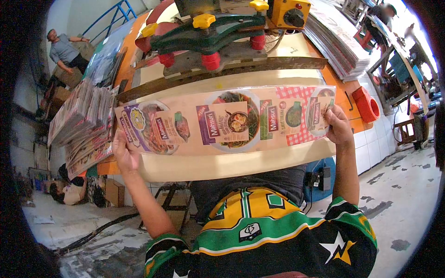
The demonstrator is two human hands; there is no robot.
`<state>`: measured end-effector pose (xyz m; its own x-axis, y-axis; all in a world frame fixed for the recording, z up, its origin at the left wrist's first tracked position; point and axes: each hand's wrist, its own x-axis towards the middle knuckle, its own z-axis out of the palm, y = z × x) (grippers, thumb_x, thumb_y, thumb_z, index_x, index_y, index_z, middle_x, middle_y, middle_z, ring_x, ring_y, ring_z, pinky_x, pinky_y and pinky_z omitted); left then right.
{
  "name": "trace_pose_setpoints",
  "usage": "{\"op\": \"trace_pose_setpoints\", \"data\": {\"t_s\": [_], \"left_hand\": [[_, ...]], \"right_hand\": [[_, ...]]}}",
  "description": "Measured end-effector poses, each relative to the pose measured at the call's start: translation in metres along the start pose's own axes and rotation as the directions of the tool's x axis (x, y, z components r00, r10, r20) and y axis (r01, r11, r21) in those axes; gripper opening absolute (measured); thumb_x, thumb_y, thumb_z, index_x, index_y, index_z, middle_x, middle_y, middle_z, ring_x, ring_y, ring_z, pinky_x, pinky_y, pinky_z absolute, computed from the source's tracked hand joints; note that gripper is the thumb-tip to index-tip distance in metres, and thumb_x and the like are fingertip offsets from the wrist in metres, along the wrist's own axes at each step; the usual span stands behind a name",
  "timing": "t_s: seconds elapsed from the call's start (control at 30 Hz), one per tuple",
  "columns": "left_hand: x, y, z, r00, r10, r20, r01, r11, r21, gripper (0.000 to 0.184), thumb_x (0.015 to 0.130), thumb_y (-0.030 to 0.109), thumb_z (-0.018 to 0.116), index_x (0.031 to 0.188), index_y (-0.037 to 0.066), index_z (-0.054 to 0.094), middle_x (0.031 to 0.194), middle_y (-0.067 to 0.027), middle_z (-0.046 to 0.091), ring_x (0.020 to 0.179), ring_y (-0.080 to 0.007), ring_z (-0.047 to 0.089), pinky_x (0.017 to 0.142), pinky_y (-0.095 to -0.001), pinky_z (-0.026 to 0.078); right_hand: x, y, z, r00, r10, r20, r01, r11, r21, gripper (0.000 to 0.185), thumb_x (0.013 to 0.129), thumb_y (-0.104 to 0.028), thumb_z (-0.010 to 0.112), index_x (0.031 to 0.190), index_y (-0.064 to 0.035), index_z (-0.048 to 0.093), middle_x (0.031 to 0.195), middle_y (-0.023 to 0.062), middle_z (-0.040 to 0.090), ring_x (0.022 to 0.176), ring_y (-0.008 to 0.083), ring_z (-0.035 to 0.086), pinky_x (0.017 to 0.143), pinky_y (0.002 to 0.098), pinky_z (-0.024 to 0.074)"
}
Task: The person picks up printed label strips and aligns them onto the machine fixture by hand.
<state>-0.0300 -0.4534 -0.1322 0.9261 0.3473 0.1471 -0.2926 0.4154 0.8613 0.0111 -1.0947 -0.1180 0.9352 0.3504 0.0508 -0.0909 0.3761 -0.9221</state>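
A long, glossy printed sheet (pixel 185 141) with food pictures and "Mahsuri" labels stretches crosswise in front of me. Its left end is pinched by my left hand (pixel 126 150), thumb on top. At the opposite end my right hand (pixel 340 124) grips the right edge, with the fingers partly hidden behind it. Beneath lies a cream-coloured work surface (pixel 222 170). Just beyond the sheet runs the long brown bar (pixel 278 64) of a machine with a dark green frame (pixel 208 37), yellow knobs and red feet.
Stacks of printed sheets stand at the left (pixel 83 113) and at the back right (pixel 338 44). An orange-red tape dispenser-like object (pixel 365 104) sits by the table's right edge. A yellow control box (pixel 288 14) is on the machine. Other people are in the background on both sides.
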Motion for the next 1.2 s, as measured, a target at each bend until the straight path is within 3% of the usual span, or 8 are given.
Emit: {"op": "trace_pose_setpoints", "data": {"t_s": [0.17, 0.27, 0.53, 0.67, 0.9, 1.03, 1.1, 1.2], "left_hand": [[-0.009, -0.006, -0.002, 1.000, 0.017, -0.015, -0.018, 0.997, -0.075, 0.024, 0.100, 0.017, 0.065, 0.116, 0.000, 0.063, 0.116, -0.0099, 0.072, 0.102, -0.0159, 0.069, 0.091, -0.0294, 0.055], [-0.014, -0.006, 0.000, 0.981, 0.049, -0.186, -0.076, 0.987, -0.142, 0.023, 0.100, 0.018, 0.065, 0.116, 0.001, 0.064, 0.114, -0.0098, 0.072, 0.101, -0.0160, 0.069, 0.090, -0.0296, 0.055], [-0.023, 0.016, 0.039, 0.986, 0.162, 0.031, -0.163, 0.986, 0.039, 0.017, 0.102, 0.020, 0.063, 0.095, 0.006, 0.057, 0.105, -0.0073, 0.072, 0.092, -0.0136, 0.069, 0.085, -0.0307, 0.056], [-0.031, 0.011, 0.052, 0.990, 0.131, -0.044, -0.136, 0.983, -0.125, 0.022, 0.102, 0.019, 0.063, 0.115, 0.002, 0.062, 0.114, -0.0114, 0.071, 0.104, -0.0197, 0.070, 0.091, -0.0352, 0.057], [-0.034, 0.024, 0.041, 0.980, -0.098, -0.172, 0.088, 0.994, -0.065, 0.041, 0.101, 0.025, 0.064, 0.133, 0.000, 0.056, 0.124, -0.0106, 0.069, 0.109, -0.0204, 0.068, 0.094, -0.0344, 0.056], [-0.064, 0.016, 0.012, 0.977, -0.004, -0.214, -0.030, 0.988, -0.154, 0.042, 0.101, 0.025, 0.064, 0.135, 0.003, 0.055, 0.123, -0.0102, 0.069, 0.111, -0.0198, 0.067, 0.093, -0.0363, 0.056], [-0.082, 0.002, 0.018, 0.994, 0.054, -0.090, -0.081, 0.942, -0.325, 0.043, 0.101, 0.024, 0.063, 0.139, 0.007, 0.054, 0.126, -0.0117, 0.068, 0.113, -0.0243, 0.067, 0.093, -0.0415, 0.056], [-0.107, -0.022, 0.071, 0.993, 0.029, 0.119, 0.008, 0.951, -0.308, 0.059, 0.094, 0.032, 0.070, 0.145, 0.009, 0.049, 0.132, -0.0156, 0.065, 0.119, -0.0367, 0.064, 0.093, -0.0484, 0.055]], "right_hand": [[0.005, 0.007, 0.004, 1.000, 0.004, -0.022, -0.003, 0.999, 0.045, 0.048, 0.102, -0.025, 0.058, 0.136, 0.0063, 0.047, 0.122, 0.0136, 0.065, 0.102, 0.0198, 0.069, 0.089, 0.0350, 0.0575], [0.007, 0.011, -0.010, 0.998, -0.030, -0.050, 0.028, 0.999, -0.025, 0.048, 0.104, -0.029, 0.056, 0.135, 0.0064, 0.048, 0.123, 0.0135, 0.066, 0.104, 0.0173, 0.069, 0.089, 0.0337, 0.0573], [0.013, 0.003, -0.005, 0.987, -0.038, -0.155, 0.029, 0.998, -0.060, 0.044, 0.107, -0.023, 0.051, 0.141, 0.0051, 0.044, 0.130, 0.0134, 0.063, 0.112, 0.0182, 0.066, 0.095, 0.0343, 0.0546], [0.012, 0.003, 0.002, 0.981, -0.076, -0.176, 0.075, 0.997, -0.012, 0.043, 0.106, -0.022, 0.051, 0.140, 0.0037, 0.047, 0.129, 0.0131, 0.063, 0.113, 0.0194, 0.066, 0.096, 0.0347, 0.0547], [0.008, 0.018, 0.010, 0.974, -0.055, -0.218, 0.067, 0.996, 0.050, 0.044, 0.107, -0.022, 0.050, 0.143, 0.0028, 0.044, 0.133, 0.0135, 0.062, 0.115, 0.0201, 0.065, 0.096, 0.0358, 0.0554], [0.009, 0.016, 0.044, 0.977, -0.049, -0.208, 0.074, 0.991, 0.114, 0.046, 0.108, -0.023, 0.048, 0.146, 0.0024, 0.040, 0.135, 0.0145, 0.061, 0.118, 0.0219, 0.065, 0.098, 0.0384, 0.0553], [0.014, 0.024, 0.067, 0.983, -0.071, -0.169, 0.097, 0.984, 0.152, 0.049, 0.107, -0.023, 0.049, 0.148, 0.0019, 0.037, 0.137, 0.0155, 0.059, 0.120, 0.0235, 0.063, 0.100, 0.0400, 0.0540], [0.023, 0.042, 0.107, 0.990, -0.014, -0.144, 0.050, 0.967, 0.250, 0.048, 0.107, -0.022, 0.051, 0.147, 0.0014, 0.039, 0.137, 0.0157, 0.059, 0.120, 0.0238, 0.064, 0.100, 0.0399, 0.0541]]}}
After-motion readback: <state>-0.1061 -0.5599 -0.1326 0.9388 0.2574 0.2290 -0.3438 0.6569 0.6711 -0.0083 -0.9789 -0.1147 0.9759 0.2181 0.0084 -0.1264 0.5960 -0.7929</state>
